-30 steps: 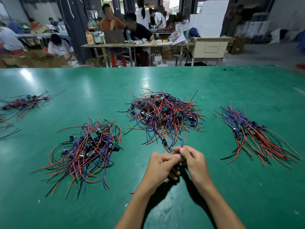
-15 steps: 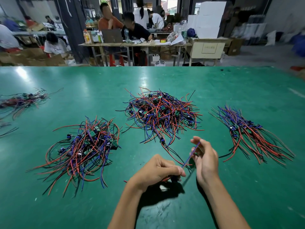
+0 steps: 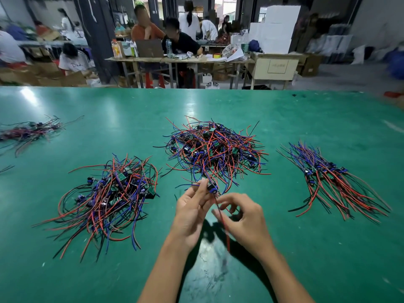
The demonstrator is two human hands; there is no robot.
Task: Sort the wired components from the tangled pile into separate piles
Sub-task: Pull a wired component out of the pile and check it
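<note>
A person's left hand [image 3: 192, 209] pinches one wired component [image 3: 212, 189] just below the tangled pile [image 3: 213, 150], while the right hand [image 3: 244, 217], fingers curled, grips its red wire [image 3: 223, 224]. Judged next: freeing it, then choosing a sorted pile.

Four piles of wired components lie on the green table [image 3: 306, 110]: the tangled pile [image 3: 213, 149] in the middle, a left pile [image 3: 107, 197], a combed right pile [image 3: 334, 182] and a small far-left pile [image 3: 28, 132]. One wired component [image 3: 213, 188] is held apart from the piles. Two hands show: left hand [image 3: 192, 213] and right hand [image 3: 244, 219]. The wires come in three colours: red, blue and black.
</note>
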